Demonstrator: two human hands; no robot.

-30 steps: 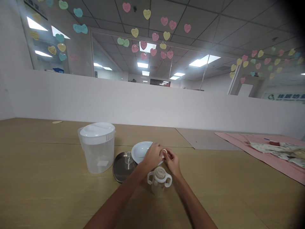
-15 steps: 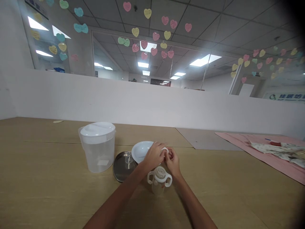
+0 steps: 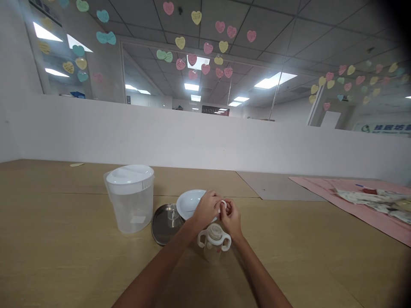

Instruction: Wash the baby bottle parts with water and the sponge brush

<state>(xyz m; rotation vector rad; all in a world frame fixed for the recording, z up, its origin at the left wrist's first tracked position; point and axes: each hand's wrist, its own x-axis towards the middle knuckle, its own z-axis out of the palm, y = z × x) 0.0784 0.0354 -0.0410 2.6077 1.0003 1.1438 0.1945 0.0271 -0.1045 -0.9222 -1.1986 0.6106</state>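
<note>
My left hand (image 3: 206, 209) and my right hand (image 3: 231, 217) meet over the right edge of a white bowl (image 3: 185, 202). Both are closed on a small white bottle ring (image 3: 224, 203), mostly covered by my fingers. Just below them a clear baby bottle (image 3: 212, 252) with two white side handles stands upright on the table, its neck uncovered. Left of my forearms lies a dark metal tray (image 3: 159, 234) with a small clear cap (image 3: 172, 212) on it. Something thin rests inside the bowl; its kind is too small to make out.
A translucent pitcher (image 3: 130, 207) with a white lid stands left of the tray. Far right, a pink cloth (image 3: 324, 188) carries patterned fabric and a red item (image 3: 369, 191). A low white wall (image 3: 192, 141) bounds the table at the back.
My fingers have shifted slightly around the white ring, and it now shows its edge more. The whole view has drifted a little; the bottle, bowl, tray and pitcher stay put.
</note>
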